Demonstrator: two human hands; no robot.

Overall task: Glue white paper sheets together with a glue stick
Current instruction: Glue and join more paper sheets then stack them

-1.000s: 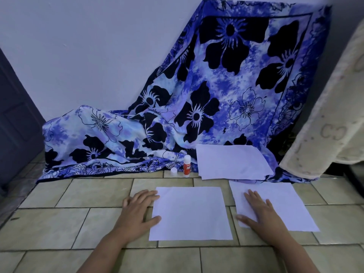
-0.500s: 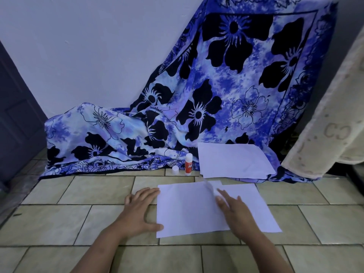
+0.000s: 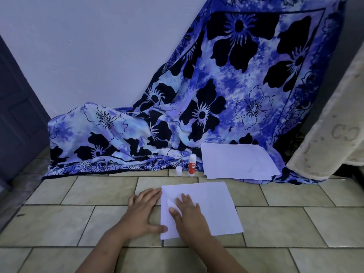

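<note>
Filling the lower half, a floor of pale greenish-beige tiles [image 3: 295, 223]. Draped from the wall down onto it, from ten round to two o'clock of the work spot, a large blue-and-white cloth with black flowers [image 3: 216, 99]. At three o'clock, hanging in from the edge, a cream patterned rug [image 3: 334, 125]; at nine o'clock, a dark door [image 3: 17, 115].

Lying on the cloth's hem at one o'clock, well apart from the hands, a loose stack of spare white paper [image 3: 238, 160], with no sign of glue as far as can be told.

At the centre, flat on the tiles, the white paper sheets being joined [image 3: 214, 201], seemingly one laid over another with edges close to matching. Near the nine o'clock edge, a small pale triangle, fold or raised corner, not clear which.

Pressing down on the nine o'clock part of that paper, the right hand [image 3: 189, 213]: flat, fingers straight and slightly spread, gripping nothing. Just beside it at nine o'clock, the left hand [image 3: 141, 211]: also flat and holding nothing, fingers on the tiles along the paper's edge, thumb tip touching the near corner.

At twelve o'clock, by the hem, an upright white glue stick with an orange-red label [image 3: 192, 165], and just at its nine o'clock side a small white cap [image 3: 178, 171] standing on the floor.

Judged as the pressing and smoothing step for this pair; gluing here probably done, though no glue visible. Left to do: finish smoothing, then the spare stack, then recapping.
</note>
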